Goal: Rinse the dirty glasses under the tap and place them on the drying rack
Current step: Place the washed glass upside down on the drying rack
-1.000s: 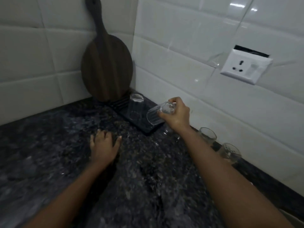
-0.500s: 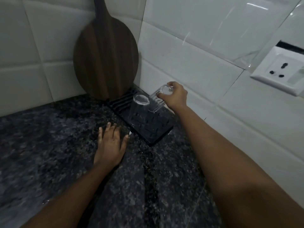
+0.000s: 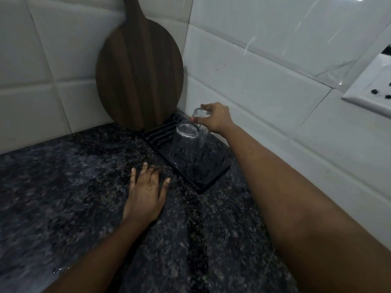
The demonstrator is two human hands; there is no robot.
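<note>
A black drying rack (image 3: 207,176) lies on the dark granite counter in the corner by the tiled walls. One clear glass (image 3: 184,144) stands upside down on it. My right hand (image 3: 215,120) grips a second clear ribbed glass (image 3: 201,125) by its base, mouth down, right behind the first glass and over the rack's back part. Whether its rim touches the rack is hidden by the first glass. My left hand (image 3: 146,193) rests flat on the counter, fingers spread, just left of the rack's near corner.
A round dark wooden cutting board (image 3: 139,72) leans upright in the corner behind the rack. A white wall socket (image 3: 372,96) sits on the right wall. The granite counter (image 3: 63,187) stretches to the left and towards me, with water drops on it.
My right hand has carried the glass from a sideways tilt above the counter to an upside-down hold over the rack beside the first glass. The view has moved closer; my left hand stays put.
</note>
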